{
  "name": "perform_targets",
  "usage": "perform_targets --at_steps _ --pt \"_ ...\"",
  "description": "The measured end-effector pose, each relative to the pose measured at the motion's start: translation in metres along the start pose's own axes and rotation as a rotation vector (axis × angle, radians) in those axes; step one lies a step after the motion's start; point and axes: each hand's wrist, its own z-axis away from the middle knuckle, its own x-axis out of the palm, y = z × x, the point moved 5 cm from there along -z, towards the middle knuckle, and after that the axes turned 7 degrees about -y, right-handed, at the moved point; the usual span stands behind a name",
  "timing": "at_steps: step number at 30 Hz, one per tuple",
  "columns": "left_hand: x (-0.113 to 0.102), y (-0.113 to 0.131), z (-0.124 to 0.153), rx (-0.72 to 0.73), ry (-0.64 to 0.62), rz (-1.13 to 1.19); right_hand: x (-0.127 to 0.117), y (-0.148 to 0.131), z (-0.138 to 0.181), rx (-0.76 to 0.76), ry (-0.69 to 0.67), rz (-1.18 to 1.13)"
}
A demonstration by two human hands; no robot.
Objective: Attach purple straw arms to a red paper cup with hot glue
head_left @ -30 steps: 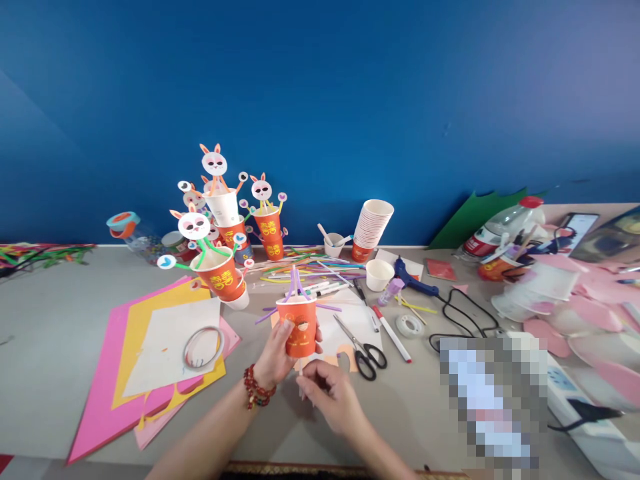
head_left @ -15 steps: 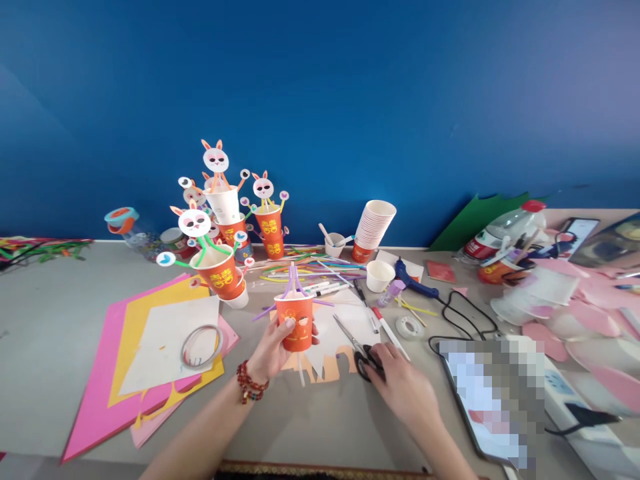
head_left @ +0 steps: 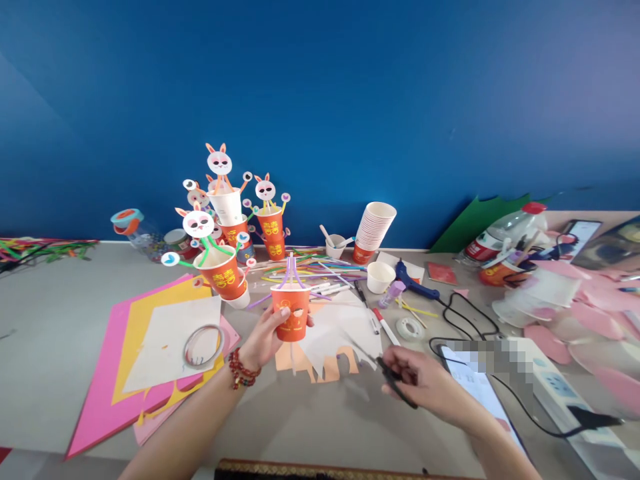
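Observation:
My left hand (head_left: 264,341) is closed round an orange paper cup (head_left: 291,313) held upside down above the table, with purple pipe cleaners (head_left: 290,269) sticking out of its top and a thin stick hanging below it. My right hand (head_left: 423,383) is closed on a pair of black-handled scissors (head_left: 387,370), lifted just off the table to the right of the cup. Under the cup lie a cut white paper sheet (head_left: 337,331) and an orange paper piece (head_left: 325,363).
Finished bunny cups (head_left: 223,270) stand at the back left beside pink, yellow and white sheets (head_left: 150,347) and a tape ring (head_left: 203,345). A stack of paper cups (head_left: 373,230), a glue gun (head_left: 413,280), markers, pipe cleaners, a tape roll (head_left: 409,327), a bottle and pink cut-outs crowd the right.
My right hand went from in front of me to the scissors, closed on them and lifted them off the table. The left hand raised the cup a little.

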Motion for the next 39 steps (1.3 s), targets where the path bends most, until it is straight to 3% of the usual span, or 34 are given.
perform_targets --at_steps 5,13,19,39 --pt "0.016 0.006 -0.009 -0.024 -0.135 -0.054 0.011 -0.029 -0.011 -0.015 -0.106 0.362" --pt "0.03 0.001 -0.012 -0.079 -0.206 -0.106 0.015 -0.067 -0.025 -0.169 -0.152 0.539" --pt "0.029 -0.004 -0.011 -0.095 -0.268 -0.089 0.013 -0.069 -0.026 -0.155 -0.143 0.543" --pt "0.031 -0.005 -0.012 -0.08 -0.309 -0.149 0.011 -0.066 -0.028 -0.169 -0.141 0.538"
